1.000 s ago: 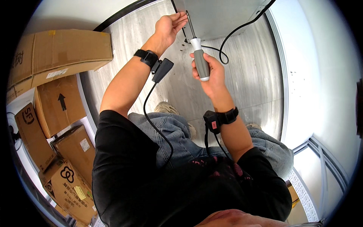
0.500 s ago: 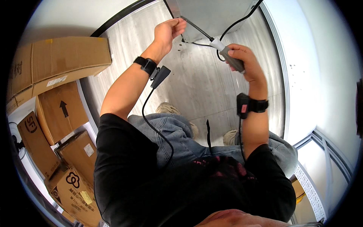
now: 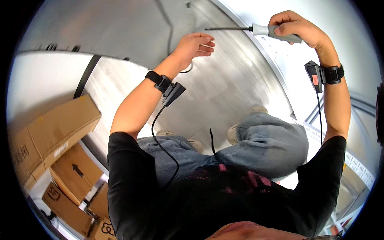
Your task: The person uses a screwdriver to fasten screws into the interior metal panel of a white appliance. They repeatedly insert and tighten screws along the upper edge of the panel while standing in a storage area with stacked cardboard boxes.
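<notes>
My right hand [image 3: 298, 29] is wrapped round the grey handle of a screwdriver [image 3: 261, 30]. Its long dark shaft lies nearly level and points left, with the tip in the air just above my left fingers. My left hand [image 3: 196, 49] is raised below that tip, fingers loosely curled and apart, with nothing visible in them. Close behind it stands a large grey metal panel or cabinet [image 3: 108, 28] at the upper left. A dark cable [image 3: 170, 30] shows along its right part. Each wrist wears a black strap with a small wired device.
Cardboard boxes [image 3: 66, 134] are stacked on the left. A white wall [image 3: 34, 78] rises behind them. Light wood-look floor [image 3: 208, 92] lies between my feet and the metal panel. To the right is a white wall, with metal shelving [image 3: 356, 168] at the lower right.
My view has turned right, so the metal panel now fills the upper left. My right hand has moved right and up with the screwdriver. Its shaft has come away from my left hand, whose fingers have loosened.
</notes>
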The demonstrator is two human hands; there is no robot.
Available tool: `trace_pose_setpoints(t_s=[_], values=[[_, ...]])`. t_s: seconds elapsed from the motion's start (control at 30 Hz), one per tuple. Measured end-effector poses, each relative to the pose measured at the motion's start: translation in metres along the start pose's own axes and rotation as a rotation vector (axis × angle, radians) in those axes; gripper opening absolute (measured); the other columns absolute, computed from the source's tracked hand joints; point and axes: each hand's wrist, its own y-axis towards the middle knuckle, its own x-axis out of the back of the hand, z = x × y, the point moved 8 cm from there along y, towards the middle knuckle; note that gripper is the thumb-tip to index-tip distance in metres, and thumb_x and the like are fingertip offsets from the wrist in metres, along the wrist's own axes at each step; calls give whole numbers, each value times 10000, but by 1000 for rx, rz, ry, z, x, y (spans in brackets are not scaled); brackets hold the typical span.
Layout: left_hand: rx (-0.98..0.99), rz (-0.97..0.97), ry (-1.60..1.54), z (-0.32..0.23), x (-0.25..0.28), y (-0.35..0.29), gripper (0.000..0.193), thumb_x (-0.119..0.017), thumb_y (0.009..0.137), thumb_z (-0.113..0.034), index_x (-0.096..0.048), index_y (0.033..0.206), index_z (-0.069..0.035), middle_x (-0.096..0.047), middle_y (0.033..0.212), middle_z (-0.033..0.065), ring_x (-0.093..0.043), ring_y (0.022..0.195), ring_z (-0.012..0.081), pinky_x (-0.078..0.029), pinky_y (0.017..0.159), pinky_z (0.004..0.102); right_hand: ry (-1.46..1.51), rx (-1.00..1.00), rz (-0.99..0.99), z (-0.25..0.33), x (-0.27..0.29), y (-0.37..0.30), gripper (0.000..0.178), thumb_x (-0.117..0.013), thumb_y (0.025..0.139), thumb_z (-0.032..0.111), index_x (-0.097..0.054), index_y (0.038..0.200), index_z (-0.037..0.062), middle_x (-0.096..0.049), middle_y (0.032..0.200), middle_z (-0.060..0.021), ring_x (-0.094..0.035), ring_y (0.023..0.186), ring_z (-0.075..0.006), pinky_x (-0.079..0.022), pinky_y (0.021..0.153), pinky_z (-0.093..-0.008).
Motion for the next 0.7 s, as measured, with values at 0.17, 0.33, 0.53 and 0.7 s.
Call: trace_pose_setpoints(t_s=[0.17, 0.33, 0.53, 0.7], values=[[15, -7, 85, 35, -81, 74, 174, -568, 898, -148, -616, 1013, -26, -644, 969, 76, -628, 857, 162, -527, 764, 287, 350, -127, -167, -134, 14, -49, 410, -628, 750, 351, -646, 998, 24, -609, 707, -50, -507, 548, -74, -381, 444, -197], [-123, -91, 395, 72, -135, 154, 187, -629, 856, -124, -623, 1019, -31, -630, 837, 21, -585, 741, 111, -489, 663, 258, 660, -327, -369, -271, -13, -72, 329, -607, 789, 301, -646, 951, 17, -572, 690, -28, -476, 543, -84, -366, 498, -211], [-298, -326, 709, 82, -161, 206, 242, -670, 812, -122, -631, 1036, -40, -630, 779, 44, -591, 693, 135, -485, 621, 272, 876, -374, -532, -334, -47, -96, 265, -567, 811, 220, -616, 948, -1, -568, 700, -32, -482, 547, -81, -390, 514, -207], [-428, -446, 802, 89, -161, 227, 239, -691, 793, -111, -644, 1015, -35, -631, 774, 57, -586, 666, 146, -480, 599, 284, 919, -387, -534, -352, -65, -107, 253, -558, 814, 204, -616, 943, -6, -558, 705, -29, -478, 564, -85, -388, 529, -214]])
